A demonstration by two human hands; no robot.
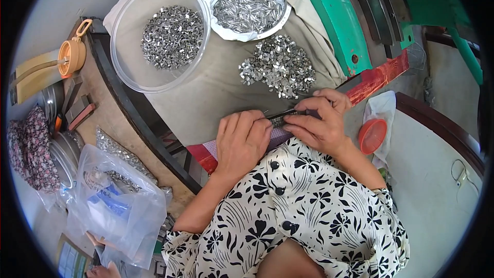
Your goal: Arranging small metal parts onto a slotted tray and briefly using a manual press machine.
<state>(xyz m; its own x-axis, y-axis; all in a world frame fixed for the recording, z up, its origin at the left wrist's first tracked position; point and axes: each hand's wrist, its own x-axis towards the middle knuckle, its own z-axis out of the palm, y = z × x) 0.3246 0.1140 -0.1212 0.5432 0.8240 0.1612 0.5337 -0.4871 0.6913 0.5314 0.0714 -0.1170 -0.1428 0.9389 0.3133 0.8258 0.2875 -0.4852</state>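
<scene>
My hands meet at the near edge of the cloth-covered table (221,108). A dark, narrow bar (280,115) with a silvery section runs between them; its exact kind is unclear. My right hand (325,119) is closed around its right end, thumb and fingers pinching. At the other end, my left hand (243,138) is closed with curled fingers; a tiny thin piece shows by its fingertips, too small to name. Just beyond the hands lies a loose pile of small shiny metal pieces (280,67).
A clear plastic tub (123,67) of small metal pieces stands far left. Beside it, a cloth-lined metal bowl (284,18) holds slender metal pieces. A green metal frame (339,25) borders the right. Plastic bags (128,221) lie left; a red cup (372,136) sits right.
</scene>
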